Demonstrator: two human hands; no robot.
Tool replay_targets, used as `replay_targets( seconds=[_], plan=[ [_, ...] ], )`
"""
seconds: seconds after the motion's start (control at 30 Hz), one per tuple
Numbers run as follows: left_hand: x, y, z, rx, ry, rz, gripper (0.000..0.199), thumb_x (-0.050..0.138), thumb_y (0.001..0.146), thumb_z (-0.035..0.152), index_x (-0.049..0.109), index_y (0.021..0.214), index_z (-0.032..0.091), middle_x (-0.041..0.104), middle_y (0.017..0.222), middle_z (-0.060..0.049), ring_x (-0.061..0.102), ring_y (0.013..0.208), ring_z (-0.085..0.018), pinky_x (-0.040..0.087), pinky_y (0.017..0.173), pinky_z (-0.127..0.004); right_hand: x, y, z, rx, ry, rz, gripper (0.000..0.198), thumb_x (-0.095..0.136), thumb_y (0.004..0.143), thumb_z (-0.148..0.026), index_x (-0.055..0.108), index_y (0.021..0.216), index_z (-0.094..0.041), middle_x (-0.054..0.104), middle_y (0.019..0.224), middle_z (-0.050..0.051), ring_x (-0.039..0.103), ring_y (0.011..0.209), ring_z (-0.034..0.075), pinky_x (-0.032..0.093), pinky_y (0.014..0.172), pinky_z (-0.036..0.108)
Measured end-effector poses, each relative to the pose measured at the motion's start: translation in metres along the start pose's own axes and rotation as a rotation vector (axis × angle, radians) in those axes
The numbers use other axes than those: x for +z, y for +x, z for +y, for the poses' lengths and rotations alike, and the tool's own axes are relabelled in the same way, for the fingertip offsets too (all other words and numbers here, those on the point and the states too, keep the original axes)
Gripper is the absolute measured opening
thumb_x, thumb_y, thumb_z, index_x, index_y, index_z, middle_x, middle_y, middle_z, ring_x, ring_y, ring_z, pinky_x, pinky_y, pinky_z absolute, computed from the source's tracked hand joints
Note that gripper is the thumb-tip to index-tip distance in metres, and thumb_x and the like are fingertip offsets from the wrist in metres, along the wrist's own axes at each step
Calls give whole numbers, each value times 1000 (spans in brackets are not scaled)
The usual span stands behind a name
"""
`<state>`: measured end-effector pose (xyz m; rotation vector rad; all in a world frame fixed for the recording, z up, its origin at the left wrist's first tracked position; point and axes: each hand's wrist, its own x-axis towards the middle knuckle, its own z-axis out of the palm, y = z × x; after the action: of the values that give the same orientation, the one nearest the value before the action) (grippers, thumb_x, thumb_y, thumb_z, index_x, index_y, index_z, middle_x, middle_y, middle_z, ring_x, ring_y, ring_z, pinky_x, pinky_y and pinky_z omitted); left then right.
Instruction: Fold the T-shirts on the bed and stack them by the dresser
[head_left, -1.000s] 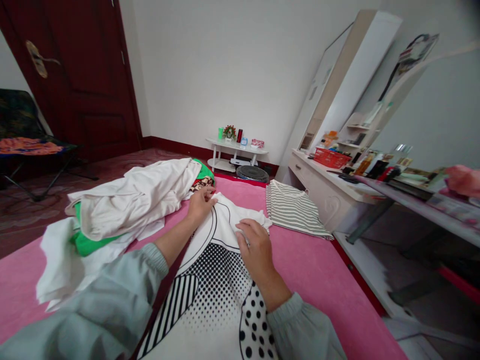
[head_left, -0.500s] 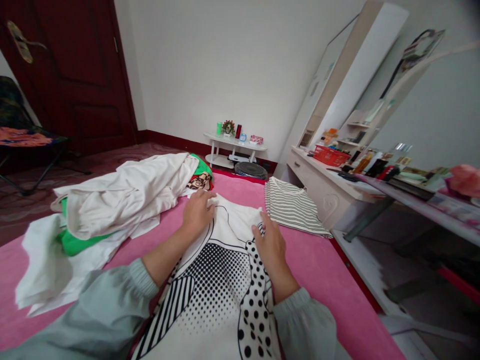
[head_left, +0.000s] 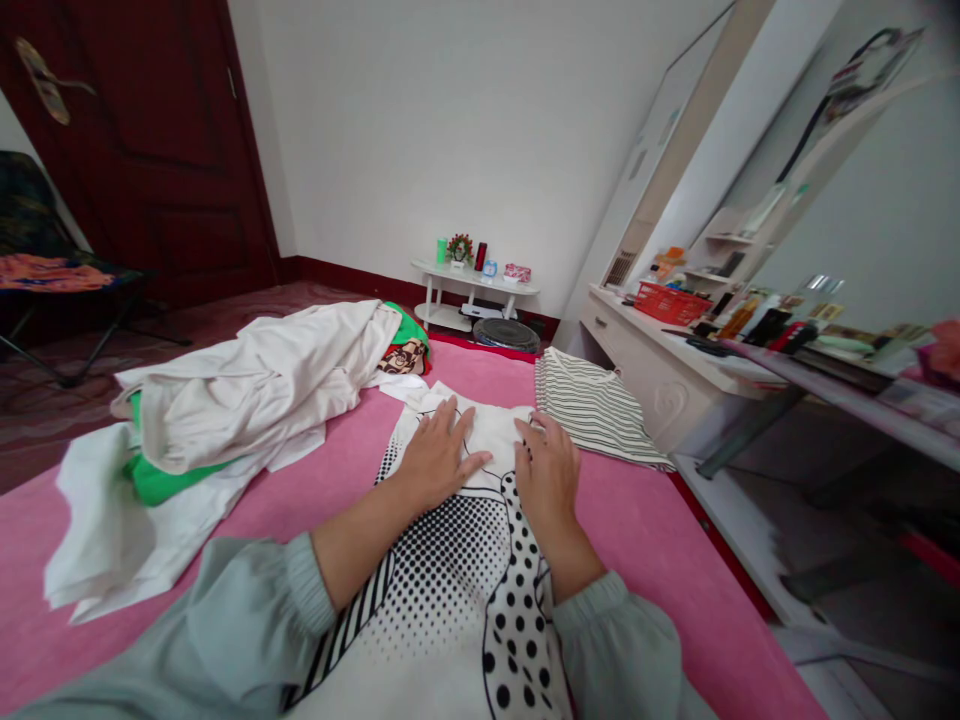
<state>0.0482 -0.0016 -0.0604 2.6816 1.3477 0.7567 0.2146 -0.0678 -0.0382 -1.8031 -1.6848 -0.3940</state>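
Observation:
A white garment (head_left: 450, 560) printed with black dots and stripes lies spread on the pink bedcover (head_left: 660, 560), its upper end away from me. My left hand (head_left: 439, 455) rests flat on the upper left part, fingers spread. At the upper right edge, my right hand (head_left: 549, 465) touches the cloth with its fingers slightly bent and apart. My forearms and sleeves cover parts of both sides. The lower end runs out of view below.
A loose heap of white and green clothes (head_left: 255, 380) lies to the left. On the right is a folded striped shirt (head_left: 600, 405). Beyond the bed stands a small white table (head_left: 480, 280); a dressing table (head_left: 652, 370) with bottles and a red basket (head_left: 671, 303) stands at the right.
My left hand has let go of the upper left edge and moved right, flat onto the cloth. My right hand has loosened its hold at the right edge.

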Motion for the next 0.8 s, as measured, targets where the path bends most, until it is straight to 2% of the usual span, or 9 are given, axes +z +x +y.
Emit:
replay_targets(
  seconds=[0.07,0.13,0.2,0.3,0.4,0.5,0.67,0.8],
  plan=[
    [5,-1,-2,12,40,-21,71,37,89,61,26,147,21,17,155,-16,16,141,-35,23,110,-54,0,1,-8,-146,3,-67,37,43,91,-21,58,125,-22,45,141,8,37,130,23,26,108,42],
    [7,-1,-1,17,74,-22,70,38,90,58,21,148,23,11,157,-15,10,143,-35,19,111,-55,5,1,-10,-181,-36,-190,41,38,94,-29,51,133,-22,35,149,7,24,138,24,16,112,47],
    [8,-2,0,8,96,-19,70,39,90,56,18,149,25,6,157,-14,6,143,-35,17,111,-56,12,1,-5,-39,-114,-315,48,33,96,-38,42,140,-20,26,153,8,14,142,28,13,111,54],
    [7,-2,0,-8,92,-38,73,38,89,58,17,150,24,3,157,-15,3,143,-36,16,111,-56,21,1,8,195,-191,-426,56,24,97,-44,28,147,-20,22,155,9,10,142,31,15,109,58],
    [3,-5,-2,-23,53,-93,76,33,88,65,17,150,23,3,157,-15,2,143,-35,16,112,-54,23,0,15,229,-207,-460,56,19,97,-44,20,149,-24,18,156,7,8,143,29,16,109,58],
    [-6,-16,-8,-43,2,-159,81,29,86,70,18,150,21,3,157,-15,2,143,-34,16,113,-51,20,-1,14,216,-206,-451,56,18,97,-44,21,149,-24,16,156,7,7,143,30,18,108,58],
    [-31,-51,-24,-45,-48,-248,84,33,84,72,21,149,21,9,156,-16,7,143,-32,15,113,-50,20,-5,11,206,-191,-396,56,20,96,-47,24,148,-25,21,155,8,13,142,32,19,107,58],
    [-53,-84,-31,-25,-27,-291,86,32,84,72,24,148,16,11,155,-18,7,143,-30,16,114,-46,21,-8,10,213,-233,-390,56,22,96,-47,26,148,-25,22,155,9,19,140,33,21,105,58]
  ],
)
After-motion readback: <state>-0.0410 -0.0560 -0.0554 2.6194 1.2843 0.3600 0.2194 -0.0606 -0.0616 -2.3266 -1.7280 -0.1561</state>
